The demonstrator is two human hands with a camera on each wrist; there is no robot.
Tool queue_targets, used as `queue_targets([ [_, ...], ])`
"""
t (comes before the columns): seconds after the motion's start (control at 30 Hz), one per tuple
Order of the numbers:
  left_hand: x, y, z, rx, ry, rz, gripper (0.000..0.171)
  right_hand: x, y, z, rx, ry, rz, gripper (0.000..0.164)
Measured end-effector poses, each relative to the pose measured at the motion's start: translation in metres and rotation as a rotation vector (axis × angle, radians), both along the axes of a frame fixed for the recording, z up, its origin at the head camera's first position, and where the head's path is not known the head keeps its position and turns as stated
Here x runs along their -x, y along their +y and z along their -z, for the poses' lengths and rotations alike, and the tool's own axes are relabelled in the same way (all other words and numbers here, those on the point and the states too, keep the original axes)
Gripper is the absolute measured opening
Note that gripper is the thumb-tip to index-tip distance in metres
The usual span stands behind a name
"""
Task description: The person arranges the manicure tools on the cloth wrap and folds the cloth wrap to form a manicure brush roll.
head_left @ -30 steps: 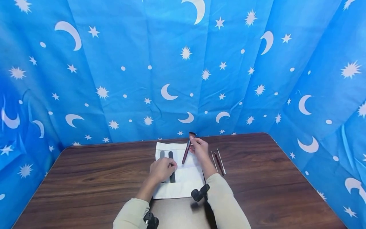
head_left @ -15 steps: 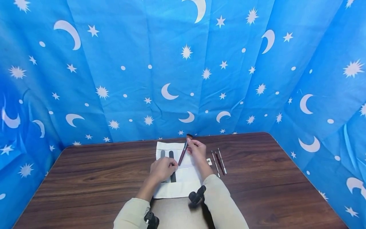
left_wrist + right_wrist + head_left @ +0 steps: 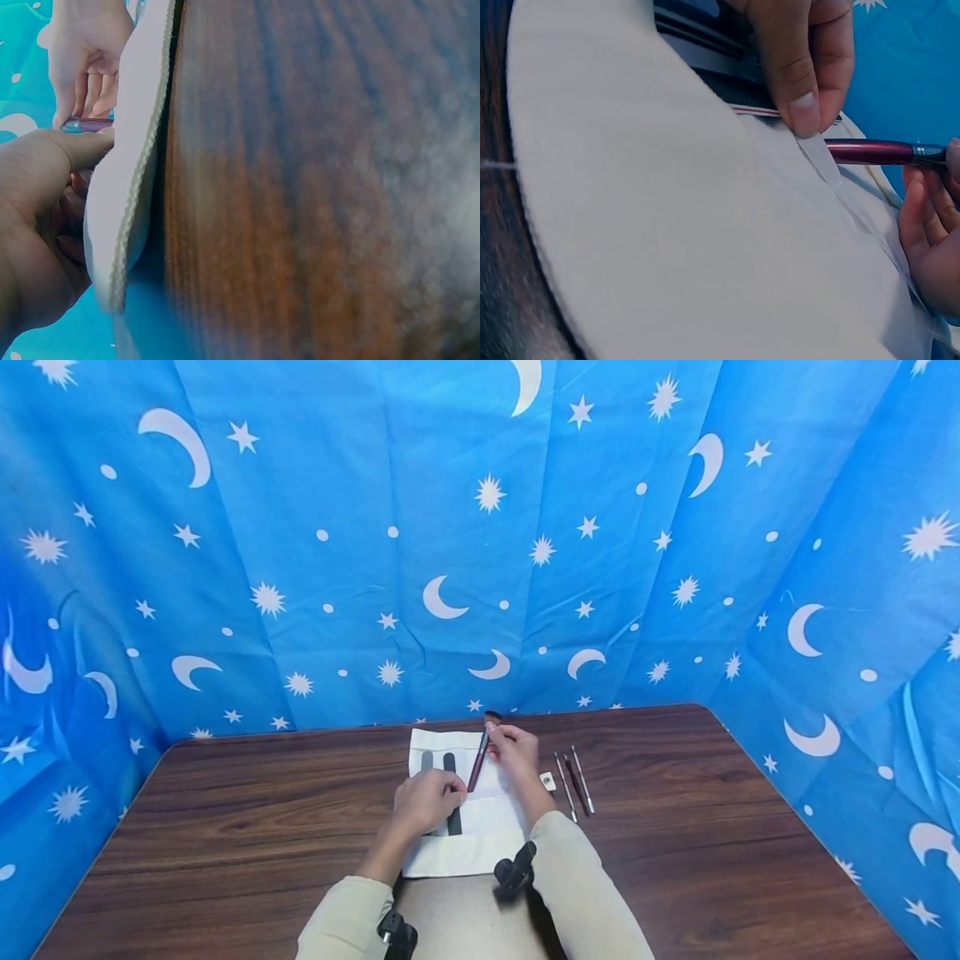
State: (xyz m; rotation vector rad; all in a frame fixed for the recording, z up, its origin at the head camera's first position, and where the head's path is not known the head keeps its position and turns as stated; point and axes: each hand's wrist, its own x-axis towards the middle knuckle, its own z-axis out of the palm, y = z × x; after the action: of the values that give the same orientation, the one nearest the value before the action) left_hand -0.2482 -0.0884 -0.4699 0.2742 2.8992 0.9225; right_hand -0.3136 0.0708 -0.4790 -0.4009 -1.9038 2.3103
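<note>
Right hand (image 3: 516,752): thumb and fingers pinch a brush (image 3: 477,762) just below its dark bristles. Brush slants over the white cloth pouch (image 3: 465,857), bristles toward the far edge, dark red handle pointing back at the left hand (image 3: 429,797).

Left hand: fingers bent, thumb and fingertips pinching the pocket edge (image 3: 826,166) of the pouch, seen best from the right wrist. Handle end passes out of sight at this edge; cannot tell whether it sits inside the pocket or only behind the cloth.

In the way: left hand covers the middle of two flat strips in the left part of the pouch, a grey strip (image 3: 427,760) and a black strip (image 3: 454,822). Both show above the hand; the black one also shows clearly below it. In the left wrist view the cloth hides the left fingertips and part of the brush handle.

Right of the pouch, on the table (image 3: 262,810): a small white square (image 3: 548,782) just beside the right forearm, then three slim tools side by side, namely a silver tool (image 3: 566,787), a dark brown tool (image 3: 577,785) and a second silver tool (image 3: 583,779). Nothing touches them.

Farther out: black cameras (image 3: 513,870) at the pale sleeves (image 3: 581,881); blue curtain (image 3: 360,485) with white moons and stars behind the table.
</note>
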Motion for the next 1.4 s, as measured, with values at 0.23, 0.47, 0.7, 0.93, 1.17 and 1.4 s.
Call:
queue_targets([
  [0.23, 0.000, -0.001, -0.001, -0.016, 0.012, -0.003, 0.009, 0.001, 0.001, -0.001, -0.124, -0.025, -0.095, 0.030],
  [0.47, 0.001, -0.003, 0.000, -0.030, 0.012, -0.017, 0.010, 0.001, 0.005, -0.004, -0.176, -0.072, -0.216, 0.028],
  [0.7, 0.002, -0.002, -0.001, -0.050, 0.003, -0.025, 0.010, -0.001, 0.011, -0.011, -0.306, -0.118, -0.317, 0.027],
  [0.93, 0.001, -0.003, -0.002, -0.055, 0.000, -0.037, 0.010, -0.005, 0.010, -0.020, -0.369, -0.188, -0.429, 0.023],
  [1.17, 0.001, -0.003, 0.000, -0.053, 0.005, -0.035, 0.011, -0.010, 0.012, -0.025, -0.381, -0.302, -0.552, 0.019],
  [1.4, 0.000, -0.002, 0.000, -0.044, 0.001, -0.035, 0.011, -0.013, 0.016, -0.028, -0.417, -0.346, -0.637, 0.014],
])
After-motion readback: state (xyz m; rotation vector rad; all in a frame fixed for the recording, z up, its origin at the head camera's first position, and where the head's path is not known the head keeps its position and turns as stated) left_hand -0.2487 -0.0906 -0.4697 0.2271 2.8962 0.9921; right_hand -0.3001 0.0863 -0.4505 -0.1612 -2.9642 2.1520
